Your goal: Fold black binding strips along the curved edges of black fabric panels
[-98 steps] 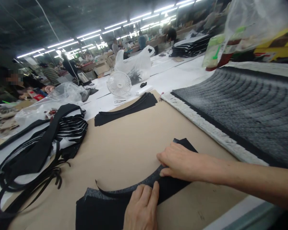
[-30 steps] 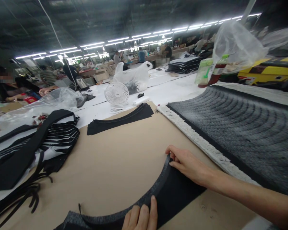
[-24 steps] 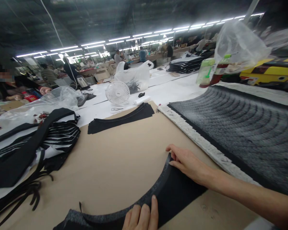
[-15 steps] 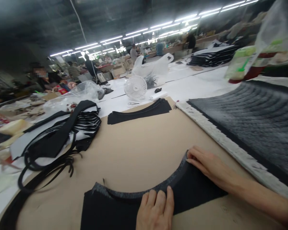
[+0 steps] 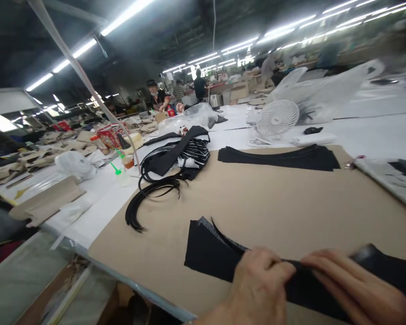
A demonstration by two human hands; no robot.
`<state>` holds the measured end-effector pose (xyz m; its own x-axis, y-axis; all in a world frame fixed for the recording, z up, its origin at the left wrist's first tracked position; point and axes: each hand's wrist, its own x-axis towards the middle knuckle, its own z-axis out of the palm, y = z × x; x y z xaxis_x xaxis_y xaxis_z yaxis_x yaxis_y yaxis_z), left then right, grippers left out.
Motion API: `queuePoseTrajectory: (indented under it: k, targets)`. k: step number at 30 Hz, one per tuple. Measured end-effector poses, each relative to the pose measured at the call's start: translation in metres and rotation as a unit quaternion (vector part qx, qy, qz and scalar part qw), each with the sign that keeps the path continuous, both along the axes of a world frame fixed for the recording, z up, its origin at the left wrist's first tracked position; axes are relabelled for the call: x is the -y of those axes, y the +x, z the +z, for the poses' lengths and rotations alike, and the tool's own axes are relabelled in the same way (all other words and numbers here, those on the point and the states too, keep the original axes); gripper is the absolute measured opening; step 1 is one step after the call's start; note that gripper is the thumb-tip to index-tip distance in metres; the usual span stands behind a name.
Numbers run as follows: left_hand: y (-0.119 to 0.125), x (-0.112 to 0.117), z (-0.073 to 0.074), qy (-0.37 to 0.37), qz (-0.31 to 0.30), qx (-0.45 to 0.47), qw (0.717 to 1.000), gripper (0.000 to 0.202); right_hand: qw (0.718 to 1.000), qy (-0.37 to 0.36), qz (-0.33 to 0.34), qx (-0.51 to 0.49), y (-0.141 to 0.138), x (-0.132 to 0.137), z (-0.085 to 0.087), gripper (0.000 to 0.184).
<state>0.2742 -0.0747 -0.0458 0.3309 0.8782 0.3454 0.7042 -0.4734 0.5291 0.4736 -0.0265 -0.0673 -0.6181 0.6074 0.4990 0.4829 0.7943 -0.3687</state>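
A black curved piece (image 5: 209, 248), apparently fabric or thin leather, lies on the tan board in front of me. Grey shows along its concave edge, and a narrow black strip (image 5: 225, 238) stands partly free there, its tip curling up at the left end. My left hand (image 5: 260, 284) is closed at the middle of that edge, thumb and bent fingers pressed together on it. Close by on the right, my right hand (image 5: 355, 282) grips the same edge with its fingers together, slightly blurred. Both hands cover part of the piece.
Beyond it lies a stack of similar black curved pieces (image 5: 277, 158) on the tan board (image 5: 257, 196). Black strips (image 5: 137, 203) and striped-edged black pieces (image 5: 194, 153) sit to the left. A white fan (image 5: 277, 118) and a plastic bag (image 5: 325, 97) stand behind. Other people are far off.
My view has swung left. My right hand has come from the piece's right end to near my left hand, which was lying flatter and is now closed on the edge.
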Motion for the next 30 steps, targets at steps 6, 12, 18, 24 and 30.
queuePoseTrajectory:
  k: [6,12,18,24,30]
  targets:
    - [-0.083,-0.019,0.020,-0.081,0.058,-0.077,0.992,0.026,0.992,-0.032,0.060,0.107,-0.026,0.015,0.017,0.047]
    - [-0.094,-0.029,0.015,-0.112,0.020,-0.118,0.987,0.010,0.992,-0.029,0.051,0.115,-0.030,0.018,0.005,0.050]
    - [-0.088,-0.035,0.025,-0.161,0.022,-0.137,0.977,0.006,0.990,-0.042,0.047,0.124,-0.031,0.016,0.006,0.052]
    - [-0.100,-0.046,0.032,-0.258,0.074,-0.141,0.953,0.008,0.993,-0.027,0.044,0.104,-0.032,0.013,0.004,0.051]
    - [-0.105,-0.044,0.038,-0.329,0.115,-0.113,0.931,0.015,0.995,0.014,0.043,0.090,-0.031,0.009,0.004,0.054]
